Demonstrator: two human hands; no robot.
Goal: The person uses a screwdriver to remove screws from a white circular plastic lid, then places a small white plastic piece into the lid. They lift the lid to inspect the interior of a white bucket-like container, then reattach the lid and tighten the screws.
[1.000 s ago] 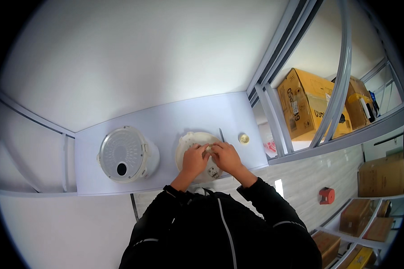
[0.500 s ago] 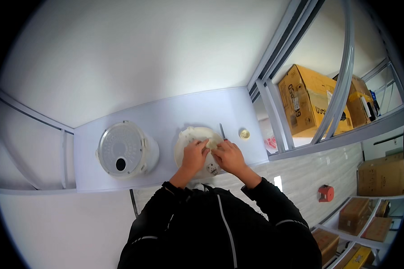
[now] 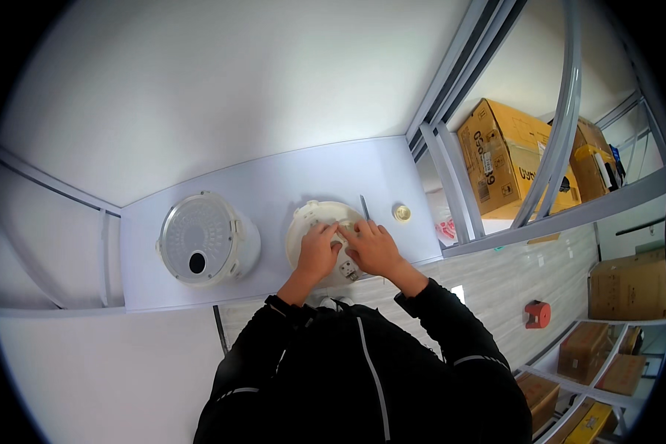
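Fingers on both hands are curling down onto the top of the cream round appliance base [image 3: 320, 222] sitting near the front edge of the bench [image 3: 274, 185]. Going left to right: the white cooker body with the perforated lid [image 3: 203, 238] is standing just beside it, untouched. Left hand [image 3: 317, 251] is pressing flat-ish on the base, fingers half bent, steadying more than gripping. Right hand [image 3: 374, 248] is working something small at the middle, fingertips pinching close together, but I can't tell what's between them, too tiny. If you're doing this, I'd say keep the left palm planted so the base isn't spinning, and keep the fiddly work to the right fingertips. A thin dark rod [image 3: 364, 207] and a small brass-coloured round part [image 3: 402, 213] are lying just past the right hand.
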